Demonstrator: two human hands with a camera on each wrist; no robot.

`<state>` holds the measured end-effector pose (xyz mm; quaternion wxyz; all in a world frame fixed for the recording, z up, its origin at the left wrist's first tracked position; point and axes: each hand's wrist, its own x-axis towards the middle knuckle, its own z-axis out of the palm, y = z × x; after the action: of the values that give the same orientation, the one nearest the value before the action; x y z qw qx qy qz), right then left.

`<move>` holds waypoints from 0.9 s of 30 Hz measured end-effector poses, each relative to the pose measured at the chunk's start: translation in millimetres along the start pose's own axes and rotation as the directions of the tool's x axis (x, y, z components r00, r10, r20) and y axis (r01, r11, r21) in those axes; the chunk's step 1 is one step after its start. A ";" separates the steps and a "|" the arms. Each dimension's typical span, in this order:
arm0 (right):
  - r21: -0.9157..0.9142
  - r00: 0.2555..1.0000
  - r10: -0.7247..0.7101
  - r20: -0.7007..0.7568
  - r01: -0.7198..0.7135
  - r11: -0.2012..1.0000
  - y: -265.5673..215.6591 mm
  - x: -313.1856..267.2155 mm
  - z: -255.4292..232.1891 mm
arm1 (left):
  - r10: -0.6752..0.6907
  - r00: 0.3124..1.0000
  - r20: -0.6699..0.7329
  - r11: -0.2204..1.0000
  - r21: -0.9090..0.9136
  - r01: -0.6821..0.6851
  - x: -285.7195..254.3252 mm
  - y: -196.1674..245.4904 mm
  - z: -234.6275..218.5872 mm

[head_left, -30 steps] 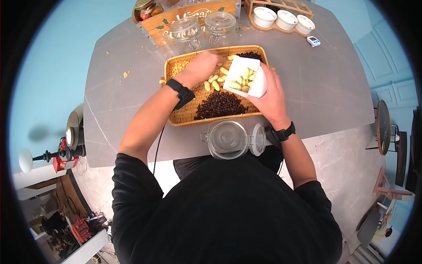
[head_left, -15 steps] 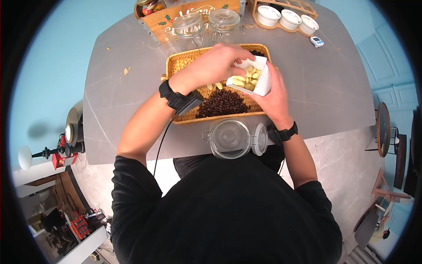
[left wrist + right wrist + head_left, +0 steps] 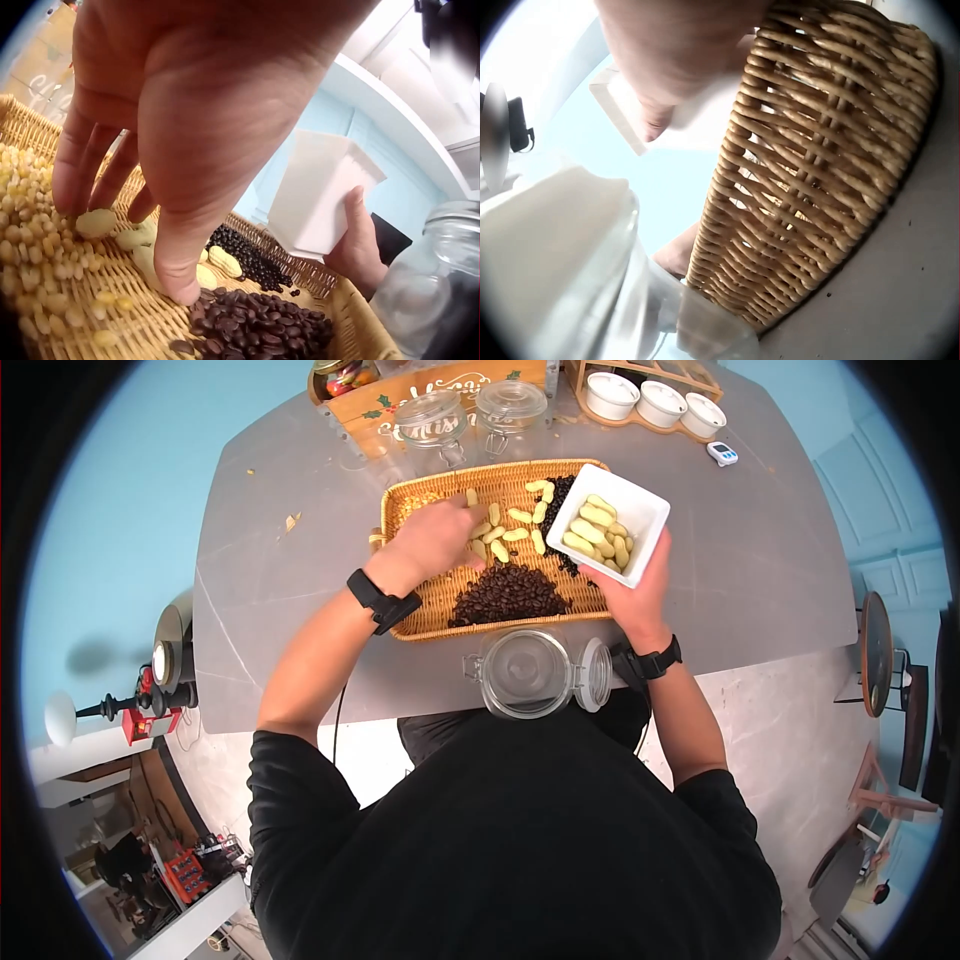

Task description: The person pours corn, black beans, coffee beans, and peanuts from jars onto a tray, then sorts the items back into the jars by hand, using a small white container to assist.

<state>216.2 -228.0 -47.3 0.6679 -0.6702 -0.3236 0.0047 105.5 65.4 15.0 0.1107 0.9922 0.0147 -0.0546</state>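
My left hand (image 3: 435, 540) reaches down into a wicker basket (image 3: 430, 632), its fingers spread over peanuts (image 3: 494, 532) near the yellow corn kernels (image 3: 412, 506). In the left wrist view, the thumb (image 3: 176, 274) stands apart from the fingers, with peanuts (image 3: 135, 238) between. My right hand (image 3: 645, 590) grips a white square bowl (image 3: 640, 505) from below and the side, tilted over the basket's right end. Several peanuts (image 3: 600, 530) lie inside the bowl. More peanuts are scattered beside black beans (image 3: 558, 500) and dark coffee beans (image 3: 510, 596).
An open glass jar (image 3: 520, 675) with its lid (image 3: 597, 675) swung aside stands before the basket. Behind are two clip-top jars (image 3: 432, 430), a wooden crate (image 3: 370, 415), white ramekins (image 3: 661, 405) in a rack and a small timer (image 3: 722, 454).
My left hand went from the basket to the bowl, then back to the basket's left part. The right hand shifted the bowl rightward and turned its opening upward.
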 end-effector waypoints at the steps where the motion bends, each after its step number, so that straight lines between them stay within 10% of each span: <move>1: -0.051 0.999 -0.010 0.045 0.012 0.999 2.8 0.8 -6.8 | 0.004 1.000 0.009 1.000 -0.001 -0.004 0.3 0.0 2.1; 16: -0.379 0.986 -0.076 0.148 0.128 0.917 -13.8 4.5 -4.8 | 0.093 0.981 -0.171 0.994 -0.033 -0.100 8.1 -14.1 30.5; 27: -0.407 0.990 -0.016 0.141 0.073 0.910 -11.3 6.1 -1.2 | 0.217 0.851 -0.478 0.901 -0.236 -0.362 9.2 55.4 -52.3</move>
<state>216.8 -227.4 -34.4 0.4884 -0.7863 -0.3770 -0.0336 122.4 23.1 76.8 0.2698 0.9379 -0.1038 0.1916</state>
